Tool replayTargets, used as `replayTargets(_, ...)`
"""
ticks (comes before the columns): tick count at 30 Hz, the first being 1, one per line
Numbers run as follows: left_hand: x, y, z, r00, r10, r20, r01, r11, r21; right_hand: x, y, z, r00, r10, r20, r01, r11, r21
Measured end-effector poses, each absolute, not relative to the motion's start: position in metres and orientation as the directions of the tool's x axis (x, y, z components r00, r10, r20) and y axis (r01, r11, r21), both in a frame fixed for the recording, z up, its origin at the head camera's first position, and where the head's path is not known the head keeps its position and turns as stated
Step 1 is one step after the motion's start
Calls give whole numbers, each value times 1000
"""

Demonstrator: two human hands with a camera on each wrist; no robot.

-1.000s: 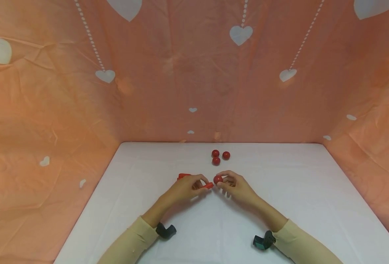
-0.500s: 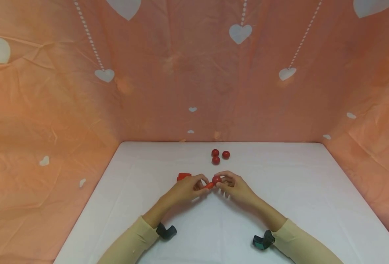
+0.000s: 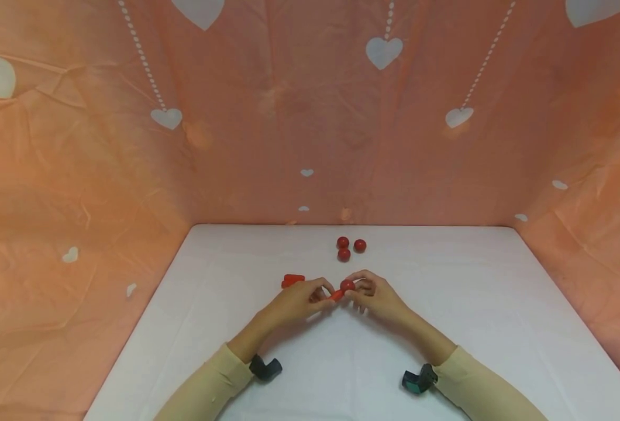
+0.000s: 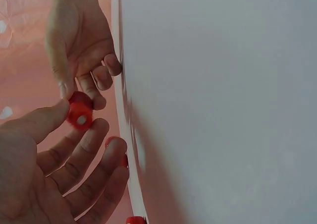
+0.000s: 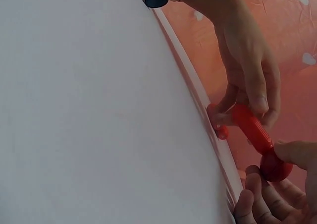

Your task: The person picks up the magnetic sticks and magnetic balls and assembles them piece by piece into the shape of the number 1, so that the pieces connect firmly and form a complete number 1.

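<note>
Pinched between the fingertips of my left hand is a short red plastic rod, ribbed near one end. In the left wrist view its near end shows a pale round spot. My right hand holds a darker red ball between thumb and fingers. Ball and rod meet end to end, above the white table, as the right wrist view shows. Part of the rod is hidden behind the left fingers in the head view.
Three more red balls lie grouped farther back on the white table. Beyond the left hand lie other red plastic pieces, partly covered by it. An orange sheet with pale hearts walls the back and sides.
My right hand has moved left, bringing the ball from a small gap away up against the rod's end. Since then both have shifted slightly right and the rod tilts up a bit more.
</note>
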State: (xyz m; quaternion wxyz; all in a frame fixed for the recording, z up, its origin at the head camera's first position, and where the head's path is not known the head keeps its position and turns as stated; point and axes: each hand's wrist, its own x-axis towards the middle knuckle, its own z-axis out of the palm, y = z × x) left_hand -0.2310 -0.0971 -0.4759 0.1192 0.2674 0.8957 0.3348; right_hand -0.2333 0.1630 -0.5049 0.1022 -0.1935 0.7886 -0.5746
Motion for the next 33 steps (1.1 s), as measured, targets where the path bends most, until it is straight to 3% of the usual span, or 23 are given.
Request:
replayTargets(12, -243, -104, -471, -856, 516, 4, 405, 667, 625, -244, 174, -510, -965, -256, -64, -10, 275, -961)
replayTargets(19, -254, -101, -463, -865, 499, 52, 433, 691, 579, -243, 175, -511, -961, -266, -72, 21, 188, -982)
replayTargets(33, -281, -79, -459, -880, 455, 134, 464, 767, 443, -244, 179, -511, -950, -297, -98, 46, 178, -983)
